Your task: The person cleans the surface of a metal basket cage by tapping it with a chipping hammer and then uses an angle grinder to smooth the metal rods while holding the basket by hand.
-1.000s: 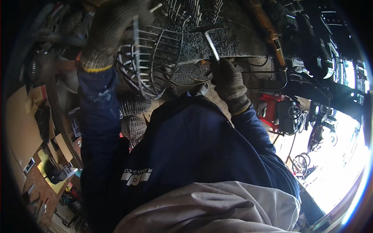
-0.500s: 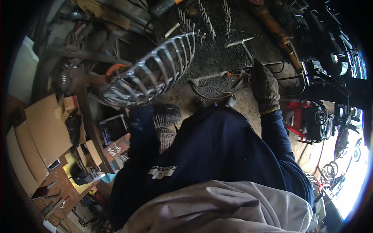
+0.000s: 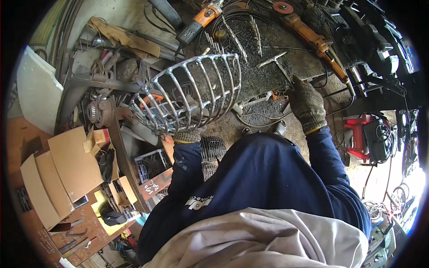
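A curved cage of welded metal bars (image 3: 193,85), shaped like a long basket, hangs tilted in front of me, its far end over the worktable. My left hand (image 3: 187,136), in a knit glove, is at the cage's near lower side and grips it; its fingers are mostly hidden behind the bars. My right hand (image 3: 306,105), gloved too, is closed around the handle of a chipping hammer (image 3: 272,59). The hammer's T-shaped head points away from me, over the table's dark, gritty top, to the right of the cage and apart from it.
On the worktable (image 3: 286,71) lie an orange angle grinder (image 3: 206,16), a longer orange grinder (image 3: 315,39) and rows of thin rods (image 3: 234,39). Cardboard boxes (image 3: 73,163) stand at left. A red stool (image 3: 356,138) with a dark machine (image 3: 377,139) is at right.
The view has shifted and sharpened. The cage has turned, so its bars show more broadly, and my left glove has come into sight beneath it. My right hand still holds the hammer.
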`<state>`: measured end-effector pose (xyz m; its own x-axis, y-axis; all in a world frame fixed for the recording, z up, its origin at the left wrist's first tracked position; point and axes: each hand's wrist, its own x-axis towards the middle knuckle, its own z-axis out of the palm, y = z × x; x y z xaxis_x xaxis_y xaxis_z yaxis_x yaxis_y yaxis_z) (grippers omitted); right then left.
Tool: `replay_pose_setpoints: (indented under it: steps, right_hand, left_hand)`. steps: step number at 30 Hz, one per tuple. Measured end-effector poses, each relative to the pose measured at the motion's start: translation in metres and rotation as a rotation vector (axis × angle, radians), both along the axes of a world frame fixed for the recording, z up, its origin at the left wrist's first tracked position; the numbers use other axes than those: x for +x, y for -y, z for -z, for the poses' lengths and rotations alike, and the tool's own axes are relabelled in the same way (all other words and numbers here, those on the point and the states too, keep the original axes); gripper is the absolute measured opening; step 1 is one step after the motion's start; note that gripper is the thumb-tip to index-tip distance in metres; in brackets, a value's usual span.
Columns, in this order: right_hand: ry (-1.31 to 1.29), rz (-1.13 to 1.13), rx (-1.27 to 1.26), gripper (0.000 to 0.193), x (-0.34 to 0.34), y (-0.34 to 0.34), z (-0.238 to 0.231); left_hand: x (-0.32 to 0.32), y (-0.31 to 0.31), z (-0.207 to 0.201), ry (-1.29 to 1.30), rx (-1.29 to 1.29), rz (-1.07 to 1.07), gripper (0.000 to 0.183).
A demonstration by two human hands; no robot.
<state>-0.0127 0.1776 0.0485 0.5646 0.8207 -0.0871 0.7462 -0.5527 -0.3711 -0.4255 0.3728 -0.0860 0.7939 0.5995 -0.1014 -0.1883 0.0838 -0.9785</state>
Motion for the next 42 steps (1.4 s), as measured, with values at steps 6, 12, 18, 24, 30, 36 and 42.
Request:
replay_pose_setpoints:
  steps: [6,12,18,24,30,36,42]
  right_hand:
    - [-0.221,-0.107,0.554,0.062,-0.025,0.012,-0.039]
    - [-1.422,-0.438,0.819,0.074,-0.082,-0.001,-0.037]
    - [-0.928,-0.455,0.671,0.057,-0.088,-0.011,0.012]
    - [-2.093,0.003,0.869,0.096,-0.099,-0.023,0.007]
    - [-2.159,0.034,0.868,0.104,-0.093,-0.025,0.000]
    - [-2.103,0.123,0.916,0.106,-0.089,-0.021,0.010]
    - [-2.154,0.050,0.920,0.107,-0.086,-0.016,0.007]
  left_hand:
    - [-0.012,-0.016,0.018,0.750,-0.606,0.039,0.068]
    - [0.041,0.010,0.040,1.294,-1.125,0.285,0.066]
    - [0.118,0.053,-0.025,1.356,-1.250,0.735,0.063]
    - [0.105,0.069,-0.030,1.093,-1.127,0.162,0.061]
    - [0.132,0.086,-0.103,2.881,-1.887,-0.026,0.058]
    - [0.128,0.074,-0.133,3.053,-1.991,0.504,0.052]
    - [0.084,0.065,-0.064,2.468,-1.314,0.196,0.041]
